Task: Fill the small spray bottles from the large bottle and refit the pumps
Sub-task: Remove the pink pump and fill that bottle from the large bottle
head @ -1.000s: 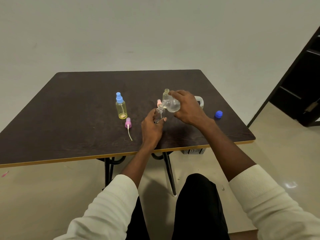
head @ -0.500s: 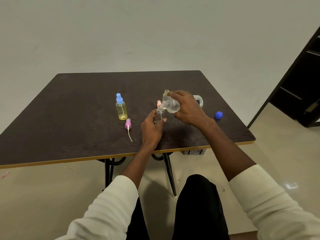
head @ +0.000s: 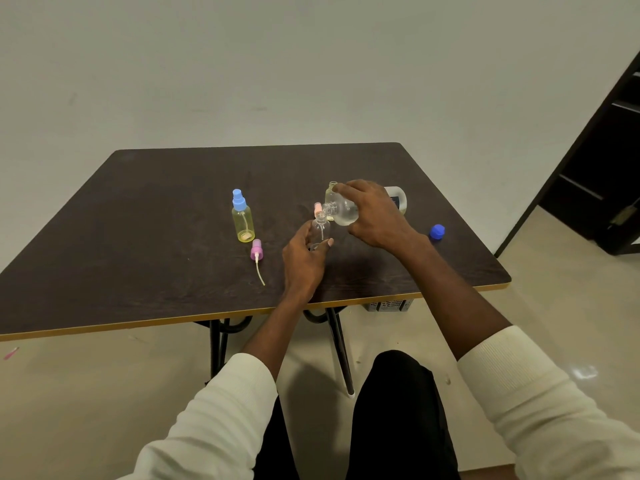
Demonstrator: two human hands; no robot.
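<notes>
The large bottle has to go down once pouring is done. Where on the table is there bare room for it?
Bare table lies left of the blue-capped spray bottle, along the far edge, and on the near right between the right hand and the blue cap. It is crowded around the left hand, the clear small bottle and the pink pump.

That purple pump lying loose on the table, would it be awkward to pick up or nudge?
Probably light: the purple pump is a small plastic head. Its thin dip tube curves as it trails toward the table's near edge, so it likely flexes if touched. Lying on its side, the rounded head might roll when nudged.
</notes>
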